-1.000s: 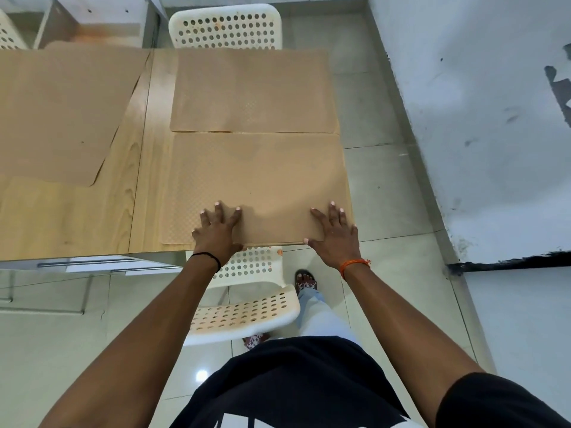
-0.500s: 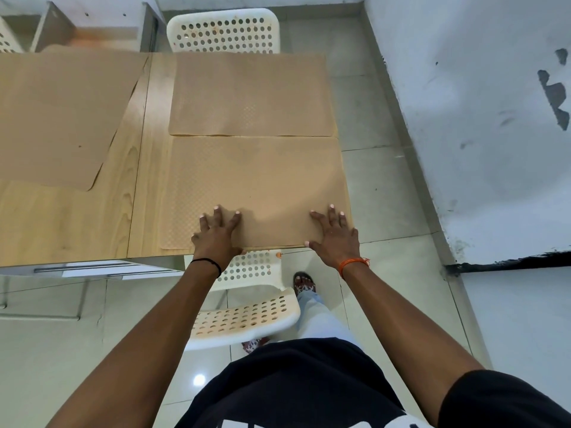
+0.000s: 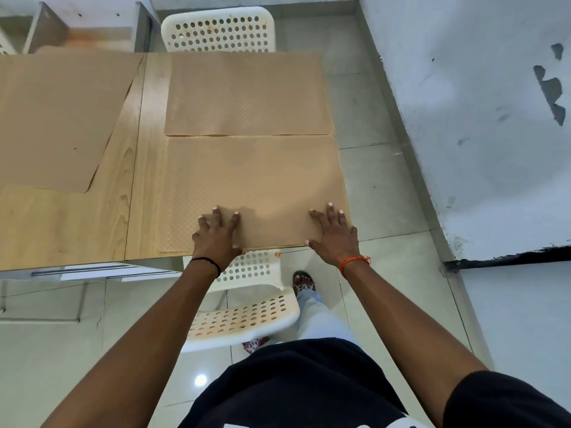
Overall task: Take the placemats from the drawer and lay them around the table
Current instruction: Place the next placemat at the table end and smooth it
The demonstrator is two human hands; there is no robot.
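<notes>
A tan placemat (image 3: pixel 253 180) lies flat at the near right corner of the wooden table (image 3: pixel 77 223). My left hand (image 3: pixel 216 236) rests flat on its near edge with fingers spread. My right hand (image 3: pixel 332 233) presses flat on its near right corner, fingers straight. A second placemat (image 3: pixel 247 94) lies just beyond it, their edges almost touching. A third placemat (image 3: pixel 52 118) lies on the left part of the table, cut off by the frame edge.
A white perforated chair (image 3: pixel 244 313) stands under the near table edge, between my arms. Another white chair (image 3: pixel 219 29) is at the far side. A grey wall (image 3: pixel 479 118) runs close along the right. Tiled floor (image 3: pixel 386 273) lies between table and wall.
Both hands stay flat on the near placemat in the same spots. The view has tilted down slightly, and nothing on the table has moved.
</notes>
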